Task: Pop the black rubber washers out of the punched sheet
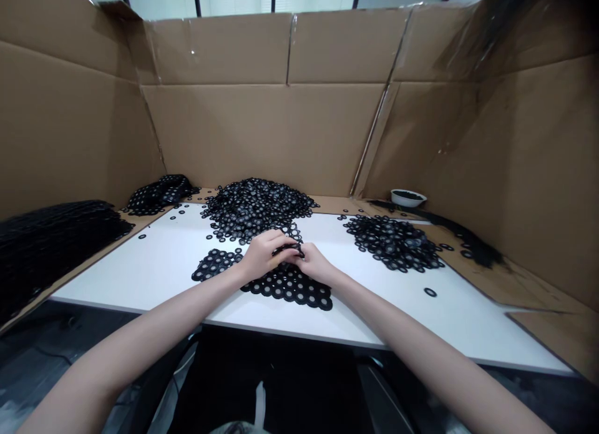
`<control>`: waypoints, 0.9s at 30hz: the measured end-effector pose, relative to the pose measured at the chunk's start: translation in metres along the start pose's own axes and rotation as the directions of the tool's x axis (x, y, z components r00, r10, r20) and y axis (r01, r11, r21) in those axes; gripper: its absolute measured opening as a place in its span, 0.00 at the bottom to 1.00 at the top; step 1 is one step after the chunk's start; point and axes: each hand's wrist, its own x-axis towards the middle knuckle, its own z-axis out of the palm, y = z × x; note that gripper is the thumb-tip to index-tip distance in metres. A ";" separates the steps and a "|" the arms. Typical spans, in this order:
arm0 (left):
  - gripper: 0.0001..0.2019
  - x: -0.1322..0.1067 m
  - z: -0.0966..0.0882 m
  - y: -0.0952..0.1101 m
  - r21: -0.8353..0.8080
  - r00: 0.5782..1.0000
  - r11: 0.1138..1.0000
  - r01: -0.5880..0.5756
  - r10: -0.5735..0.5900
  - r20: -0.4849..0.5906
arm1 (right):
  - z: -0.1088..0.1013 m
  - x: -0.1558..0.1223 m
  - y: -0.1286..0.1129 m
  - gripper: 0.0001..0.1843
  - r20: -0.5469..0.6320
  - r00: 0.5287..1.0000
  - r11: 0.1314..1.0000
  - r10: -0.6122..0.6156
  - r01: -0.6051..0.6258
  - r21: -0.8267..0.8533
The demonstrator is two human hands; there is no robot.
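A black sheet of joined rings [290, 290] lies on the white table in front of me, its near edge flat and its far part under my hands. Curved over the sheet, my left hand [264, 253] has its fingers closed on a folded-up part of it. My right hand [317, 263] pinches the same raised part, its fingertips meeting those of the left. The fingers cover the exact grip. Touching the sheet's left side is another stretch of ringed black material [215, 264]. Just beyond my hands rises a large heap of loose black rings [257, 203].
A second ring heap [393, 241] lies to the right, with one stray ring [430, 292] nearer me. Stacked black sheets [56, 246] stand at left, crumpled ones [159, 193] behind. A white bowl [408, 203] sits back right. Cardboard walls [262, 134] enclose the table [154, 278].
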 end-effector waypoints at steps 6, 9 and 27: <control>0.12 0.000 0.004 -0.004 0.054 0.997 0.997 0.046 -0.042 -0.071 | -0.001 0.001 -0.007 0.12 0.044 0.999 0.999 -0.016 0.015 0.044; 0.12 0.000 0.005 -0.008 0.077 0.997 0.996 0.047 -0.042 -0.064 | -0.001 0.002 -0.007 0.15 0.038 0.999 0.999 0.005 -0.007 0.049; 0.11 -0.008 -0.021 -0.085 -0.222 0.686 0.797 0.562 -0.599 -0.414 | -0.001 -0.003 -0.007 0.07 0.117 0.991 0.935 0.067 -0.103 0.339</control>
